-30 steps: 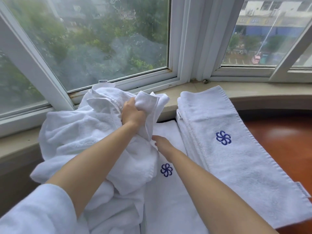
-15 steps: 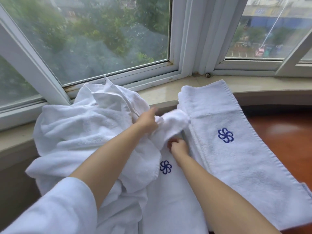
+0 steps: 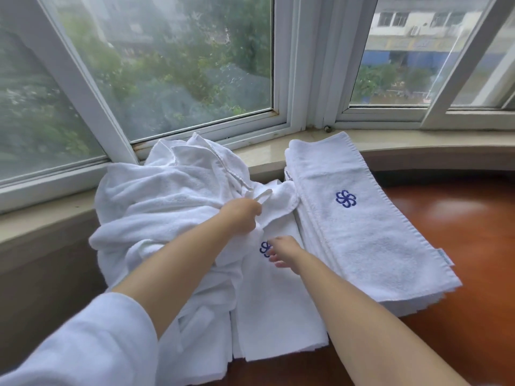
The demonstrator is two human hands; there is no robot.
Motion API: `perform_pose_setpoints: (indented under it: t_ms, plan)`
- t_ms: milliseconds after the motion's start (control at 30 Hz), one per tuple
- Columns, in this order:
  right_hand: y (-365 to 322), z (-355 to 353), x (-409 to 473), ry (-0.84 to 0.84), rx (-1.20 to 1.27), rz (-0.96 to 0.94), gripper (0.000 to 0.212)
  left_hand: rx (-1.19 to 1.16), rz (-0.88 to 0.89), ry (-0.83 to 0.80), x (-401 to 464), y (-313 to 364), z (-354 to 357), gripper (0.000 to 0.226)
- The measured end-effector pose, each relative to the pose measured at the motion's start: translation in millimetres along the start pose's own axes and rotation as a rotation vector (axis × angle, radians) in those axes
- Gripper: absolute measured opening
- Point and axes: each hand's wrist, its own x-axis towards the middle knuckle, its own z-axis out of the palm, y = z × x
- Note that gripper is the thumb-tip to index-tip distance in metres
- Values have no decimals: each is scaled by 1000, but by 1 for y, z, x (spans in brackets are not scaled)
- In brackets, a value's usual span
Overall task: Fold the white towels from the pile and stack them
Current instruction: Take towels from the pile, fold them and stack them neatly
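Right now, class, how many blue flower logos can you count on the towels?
2: one on the folded stack at right, one on the middle towel, partly covered by the right hand. The pile may hide more.

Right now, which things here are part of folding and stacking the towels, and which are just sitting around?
Part of the job:
- unfolded towel pile
- folded stack by the window
- flat towel in the middle
- left hand, gripping a towel from the pile
- right hand, fingers loose over the flat towel

Just there:
- window sill
- wooden surface
- windows
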Motion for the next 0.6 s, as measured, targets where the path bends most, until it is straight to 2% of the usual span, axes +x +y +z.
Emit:
perform_pose_setpoints:
  t_ms: [67, 133, 267, 367, 433, 500, 600]
  plan:
    - [-15, 7, -11, 4, 112, -83, 14, -31, -3, 97, -17, -4, -7, 49]
    - [-28, 17, -18, 30, 52, -181, 19, -26, -12, 188, -33, -12, -17, 49]
    - [-45, 42, -29, 160, -310, -346, 51, 26, -95, 340, -68, -45, -28, 44]
    - [-54, 60, -41, 158, -613, -351, 43, 109, -136, 405, -93, -75, -26, 35]
    - [-59, 65, -49, 326, -756, -444, 41, 106, -176, 395, -104, -90, -22, 30]
    - [-67, 68, -60, 577, -638, -605, 43, 46, -200, 320, -112, -101, -19, 40]
    - [-87, 78, -81, 753, -167, -811, 38, 38, -207, 160, -123, -110, -24, 68]
